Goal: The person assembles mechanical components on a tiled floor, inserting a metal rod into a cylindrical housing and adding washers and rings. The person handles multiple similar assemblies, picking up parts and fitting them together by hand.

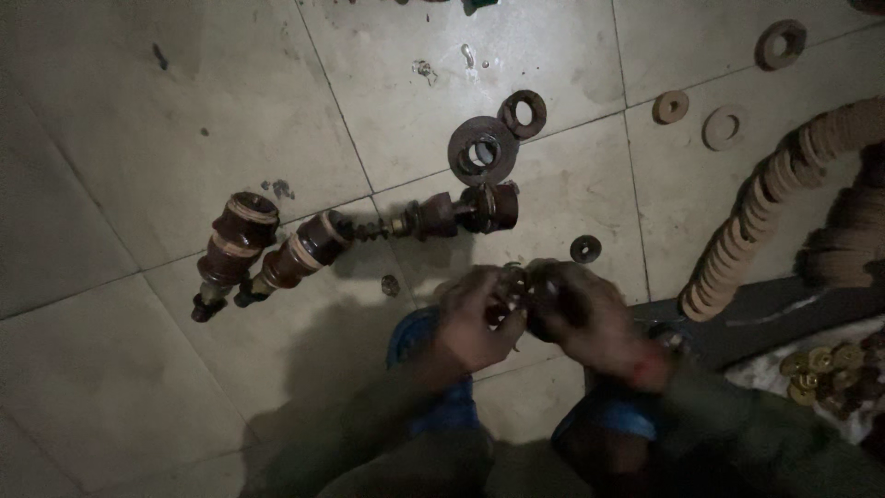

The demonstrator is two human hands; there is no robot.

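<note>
My left hand (475,318) and my right hand (581,314) meet low in the view, both closed around a small dark round part (525,288) held between them above the tiled floor. The part is blurred and mostly hidden by my fingers. Just beyond the hands lie brown ribbed insulators: one upright-looking stack (235,249) at the left, a second one (304,254) beside it, and a third (461,214) lying on its side with a threaded rod. A small dark washer (584,248) sits on the floor close to my right hand.
A large dark disc (482,150) and a ring (522,112) lie farther out. Tan washers (671,107) are scattered at the upper right, and a long curved row of them (747,231) runs down the right side. Brass-coloured small parts (820,369) lie on a white cloth at the right. My blue footwear (419,341) shows below.
</note>
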